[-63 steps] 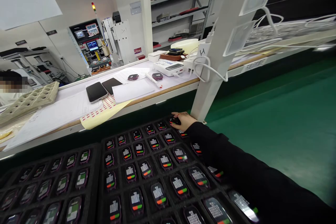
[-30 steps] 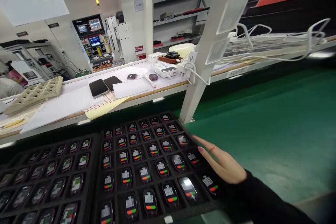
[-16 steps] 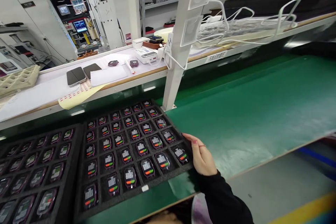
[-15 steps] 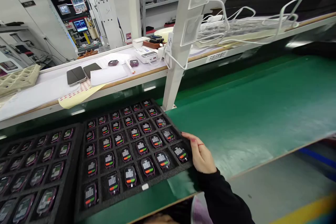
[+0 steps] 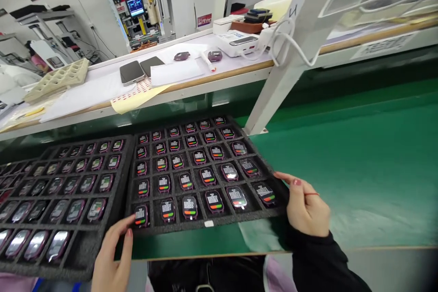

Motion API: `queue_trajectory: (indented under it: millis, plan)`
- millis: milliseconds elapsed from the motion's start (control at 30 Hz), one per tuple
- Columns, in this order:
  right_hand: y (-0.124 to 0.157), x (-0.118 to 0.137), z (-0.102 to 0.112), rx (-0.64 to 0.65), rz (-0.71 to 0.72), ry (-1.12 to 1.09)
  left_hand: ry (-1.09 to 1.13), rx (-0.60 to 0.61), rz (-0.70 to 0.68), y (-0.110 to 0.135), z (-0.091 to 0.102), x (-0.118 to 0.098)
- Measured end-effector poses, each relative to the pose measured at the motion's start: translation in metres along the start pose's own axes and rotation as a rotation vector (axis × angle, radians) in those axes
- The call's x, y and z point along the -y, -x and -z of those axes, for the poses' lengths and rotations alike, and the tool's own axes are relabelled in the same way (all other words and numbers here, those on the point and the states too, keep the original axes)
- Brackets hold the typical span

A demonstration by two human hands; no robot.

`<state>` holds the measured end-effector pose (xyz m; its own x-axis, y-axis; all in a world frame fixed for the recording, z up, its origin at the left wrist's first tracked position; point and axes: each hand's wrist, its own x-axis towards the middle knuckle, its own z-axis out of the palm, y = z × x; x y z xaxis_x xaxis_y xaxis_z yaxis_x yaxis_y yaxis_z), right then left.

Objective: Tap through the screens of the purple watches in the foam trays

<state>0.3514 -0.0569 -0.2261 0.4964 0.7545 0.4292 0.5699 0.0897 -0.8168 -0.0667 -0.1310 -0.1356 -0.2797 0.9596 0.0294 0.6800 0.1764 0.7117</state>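
A black foam tray (image 5: pixel 208 224) lies on the green belt, its cells filled with several small watches showing lit screens. My right hand (image 5: pixel 305 205) grips the tray's right front corner, fingers curled over its edge. My left hand (image 5: pixel 112 255) reaches up to the tray's left front corner, thumb touching the edge beside a watch (image 5: pixel 141 215), fingers stretched out. A second foam tray (image 5: pixel 78 260) with several watches lies directly to the left, touching the first.
A white post (image 5: pixel 273 86) stands just behind the tray's far right corner. Behind it a white bench (image 5: pixel 102 96) holds two phones (image 5: pixel 132 72), papers, a beige tray (image 5: pixel 56 80) and cables. The green belt (image 5: pixel 359 155) stretches right.
My right hand went from the tray's far corner back to its right front corner and closed on the edge. My left hand has come into view at the left front corner. The view swung left.
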Motion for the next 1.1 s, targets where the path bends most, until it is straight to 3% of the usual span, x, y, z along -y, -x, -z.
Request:
queue_trajectory:
  millis: [100, 200, 267, 533, 800, 1100]
  plan:
    - [-0.003, 0.000, -0.005, 0.008, -0.011, -0.050, -0.196, -0.256, -0.161, -0.003, -0.035, 0.004]
    - [-0.005, -0.001, -0.008, 0.016, -0.023, -0.083, -0.217, -0.291, -0.162, -0.001, -0.065, 0.009]
    - [-0.004, -0.003, -0.008, 0.022, -0.026, -0.090, -0.205, -0.315, -0.178, 0.000, -0.075, 0.014]
    - [-0.002, -0.008, -0.006, 0.086, -0.015, -0.158, -0.221, -0.414, -0.111, -0.011, -0.077, 0.007]
    - [-0.005, -0.009, 0.012, 0.377, 0.038, -0.276, -0.262, -0.435, -0.056, -0.012, -0.081, 0.001]
    - [-0.001, -0.003, 0.009, 0.303, 0.057, -0.186, -0.286, -0.453, -0.105, -0.013, -0.083, 0.003]
